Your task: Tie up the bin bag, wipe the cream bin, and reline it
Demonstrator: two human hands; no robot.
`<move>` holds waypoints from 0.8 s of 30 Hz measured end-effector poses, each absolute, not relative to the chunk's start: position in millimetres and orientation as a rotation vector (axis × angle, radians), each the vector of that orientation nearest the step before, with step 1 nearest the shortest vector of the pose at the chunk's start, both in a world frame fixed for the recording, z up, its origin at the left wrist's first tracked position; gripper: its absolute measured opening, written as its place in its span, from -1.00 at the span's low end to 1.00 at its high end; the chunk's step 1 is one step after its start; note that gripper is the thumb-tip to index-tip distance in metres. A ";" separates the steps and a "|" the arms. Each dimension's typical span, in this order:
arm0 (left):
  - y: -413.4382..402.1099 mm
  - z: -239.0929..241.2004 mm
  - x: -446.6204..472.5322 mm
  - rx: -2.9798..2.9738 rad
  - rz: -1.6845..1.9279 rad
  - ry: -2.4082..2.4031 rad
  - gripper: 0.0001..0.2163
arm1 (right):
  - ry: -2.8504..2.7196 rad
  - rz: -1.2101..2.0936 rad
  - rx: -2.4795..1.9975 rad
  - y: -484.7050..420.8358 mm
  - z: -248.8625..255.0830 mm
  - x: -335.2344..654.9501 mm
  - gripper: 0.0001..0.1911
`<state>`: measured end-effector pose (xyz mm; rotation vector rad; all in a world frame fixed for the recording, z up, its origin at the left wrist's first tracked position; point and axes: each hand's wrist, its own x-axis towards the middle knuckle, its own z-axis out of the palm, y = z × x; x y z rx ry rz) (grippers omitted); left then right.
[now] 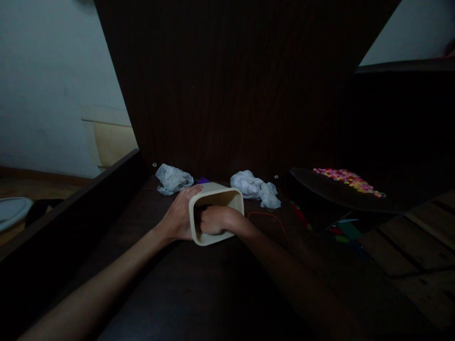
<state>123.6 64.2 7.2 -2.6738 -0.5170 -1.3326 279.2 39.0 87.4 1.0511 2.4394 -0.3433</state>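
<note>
A cream-coloured plastic bin (216, 187) lies tipped on its side on the dark wooden surface (170, 293), its mouth facing me. My left hand (180, 210) is wrapped round the bin's left side and grips it. Reaching through the mouth, my right hand (215, 220) is inside the bin. Its fingers are hidden in shadow there, so what they touch or hold does not show. Behind the bin lie two crumpled plastic bags, a left bag (173, 180) and a right bag (249, 183). A bit of something purple (203, 180) peeks out behind the bin.
A tall dark wooden panel (227, 85) rises at the back, and a low dark side board (88, 199) runs along the left. At the right sits a dark item with pink and yellow beads or flowers (346, 180). Wooden slats (415, 246) lie beyond.
</note>
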 end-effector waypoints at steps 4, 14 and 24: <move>66.1 6.3 121.6 -2.655 -1.297 -0.510 -0.02 | 2.404 -0.260 1.064 30.5 92.9 284.9 -0.67; 62.7 10.9 122.2 -2.696 -1.291 -0.561 -0.11 | 2.467 -0.270 1.311 -28.8 115.5 313.4 -0.46; 64.2 11.1 123.0 -2.687 -1.269 -0.578 0.02 | 2.690 -0.558 1.254 -77.8 110.6 338.4 0.26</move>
